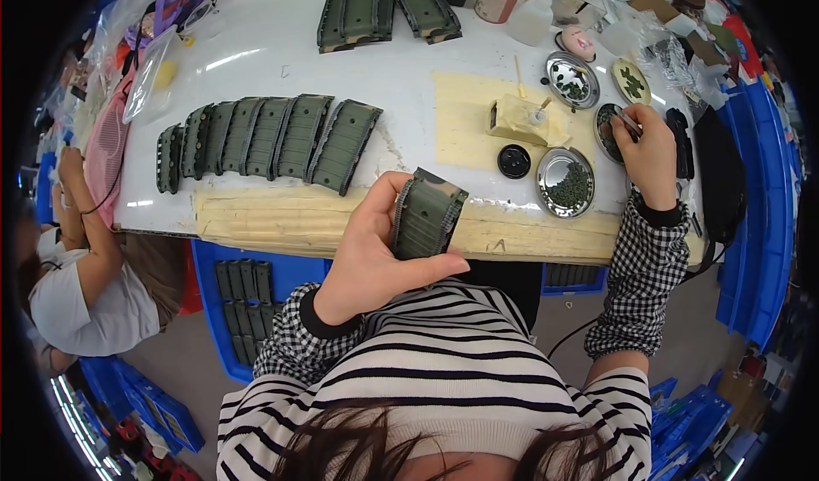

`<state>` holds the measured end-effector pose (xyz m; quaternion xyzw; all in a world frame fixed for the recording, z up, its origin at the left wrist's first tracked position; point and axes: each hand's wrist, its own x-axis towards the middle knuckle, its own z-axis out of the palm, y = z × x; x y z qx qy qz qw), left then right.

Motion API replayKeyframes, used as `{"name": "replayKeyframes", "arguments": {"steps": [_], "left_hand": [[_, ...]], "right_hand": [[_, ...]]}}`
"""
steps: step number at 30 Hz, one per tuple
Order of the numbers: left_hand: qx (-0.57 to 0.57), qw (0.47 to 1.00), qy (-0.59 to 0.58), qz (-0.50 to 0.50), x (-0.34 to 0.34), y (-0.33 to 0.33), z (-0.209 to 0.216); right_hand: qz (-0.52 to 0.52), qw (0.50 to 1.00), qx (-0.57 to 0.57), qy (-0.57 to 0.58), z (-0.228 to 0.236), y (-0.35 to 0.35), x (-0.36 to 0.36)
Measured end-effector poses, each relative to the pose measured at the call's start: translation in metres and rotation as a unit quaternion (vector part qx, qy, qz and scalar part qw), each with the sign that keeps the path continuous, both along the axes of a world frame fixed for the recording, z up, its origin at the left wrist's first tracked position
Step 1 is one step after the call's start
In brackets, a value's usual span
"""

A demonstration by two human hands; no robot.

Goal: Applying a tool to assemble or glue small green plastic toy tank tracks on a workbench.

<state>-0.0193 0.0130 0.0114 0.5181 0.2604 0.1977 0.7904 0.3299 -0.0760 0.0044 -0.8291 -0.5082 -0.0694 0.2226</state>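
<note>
My left hand [363,255] is wrapped round a dark green ribbed plastic casing [426,215], held upright at the table's front edge. On the right, my right hand [650,150] pinches a slim metal tool that looks like tweezers [630,123], above a small round dish [606,131] of dark bits. Next to that dish stands a shiny metal dish [546,193] heaped with small dark green parts. Farther back are another metal dish [559,65] of dark bits and a pale oval dish [630,76] with green pieces.
A row of similar green casings [260,137] lies on the left of the white table, with more casings [367,14] at the back. A tape-wrapped block [522,121] and a black round cap [514,161] sit mid-right. Blue crates [205,276] stand below; another person [94,285] sits at left.
</note>
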Motion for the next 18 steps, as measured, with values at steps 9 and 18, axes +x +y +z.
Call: {"name": "replayKeyframes", "arguments": {"steps": [9, 18], "left_hand": [[-0.031, 0.999, -0.041, -0.004, 0.001, -0.003, -0.013], [0.039, 0.999, -0.034, 0.002, 0.001, -0.005, -0.017]], "right_hand": [[0.038, 0.995, 0.071, 0.052, -0.005, -0.01, 0.005], [-0.026, 0.996, -0.015, 0.081, 0.015, -0.013, -0.008]]}}
